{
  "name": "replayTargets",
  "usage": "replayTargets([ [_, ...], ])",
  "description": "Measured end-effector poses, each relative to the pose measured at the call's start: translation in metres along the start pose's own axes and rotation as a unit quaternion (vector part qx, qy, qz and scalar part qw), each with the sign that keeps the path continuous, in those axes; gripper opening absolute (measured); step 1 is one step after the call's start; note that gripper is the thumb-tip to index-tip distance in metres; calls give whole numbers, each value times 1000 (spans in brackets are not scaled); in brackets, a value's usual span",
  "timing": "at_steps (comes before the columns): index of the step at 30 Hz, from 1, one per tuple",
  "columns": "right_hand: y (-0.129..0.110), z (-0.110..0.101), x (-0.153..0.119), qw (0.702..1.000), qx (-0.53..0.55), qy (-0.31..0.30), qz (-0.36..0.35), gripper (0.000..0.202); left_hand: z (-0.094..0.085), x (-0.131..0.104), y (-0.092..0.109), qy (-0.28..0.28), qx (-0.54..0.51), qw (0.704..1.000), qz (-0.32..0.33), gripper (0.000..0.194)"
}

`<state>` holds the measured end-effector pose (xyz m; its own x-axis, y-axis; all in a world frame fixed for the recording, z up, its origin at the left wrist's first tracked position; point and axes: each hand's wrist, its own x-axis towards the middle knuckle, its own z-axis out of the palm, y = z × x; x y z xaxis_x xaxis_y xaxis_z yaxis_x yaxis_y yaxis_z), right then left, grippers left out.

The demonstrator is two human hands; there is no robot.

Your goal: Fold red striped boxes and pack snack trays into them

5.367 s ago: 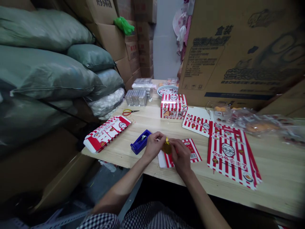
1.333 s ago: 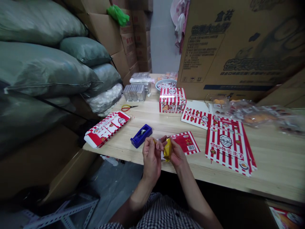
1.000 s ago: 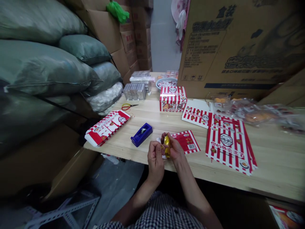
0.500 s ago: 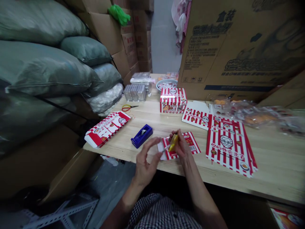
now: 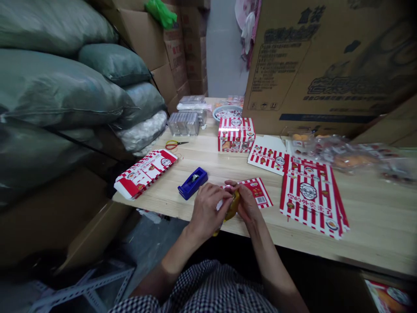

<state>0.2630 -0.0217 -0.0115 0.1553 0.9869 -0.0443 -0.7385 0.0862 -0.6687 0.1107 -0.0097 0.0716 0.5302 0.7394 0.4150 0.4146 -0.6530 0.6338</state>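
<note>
My right hand point(image 5: 248, 203) grips a yellow tape roll point(image 5: 232, 209) above the front edge of the table. The fingers of my left hand point(image 5: 207, 209) are pinched against the near side of that roll, and the fingertips partly hide it. Under both hands lies a flat red-and-white striped carton point(image 5: 259, 191), its left part covered by them. Just left of my left hand stands a blue tape dispenser point(image 5: 193, 184).
A folded box point(image 5: 146, 173) and scissors point(image 5: 175, 144) lie to the left. Behind the hands stands an assembled striped box point(image 5: 236, 134). Flat cartons point(image 5: 314, 195) are stacked at right, near bagged items point(image 5: 352, 156). A large cardboard box point(image 5: 293, 95) rises behind.
My left hand has moved right and closed in on the tape roll; its fingers were spread apart before. The roll has turned and dropped slightly in my right hand.
</note>
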Motion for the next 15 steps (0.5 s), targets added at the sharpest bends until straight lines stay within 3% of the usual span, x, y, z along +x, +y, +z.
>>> replayTargets([
  [15,5,-2,-1,997,-67,-19,-38,21,8,-4,-13,2,98,995,1,8],
])
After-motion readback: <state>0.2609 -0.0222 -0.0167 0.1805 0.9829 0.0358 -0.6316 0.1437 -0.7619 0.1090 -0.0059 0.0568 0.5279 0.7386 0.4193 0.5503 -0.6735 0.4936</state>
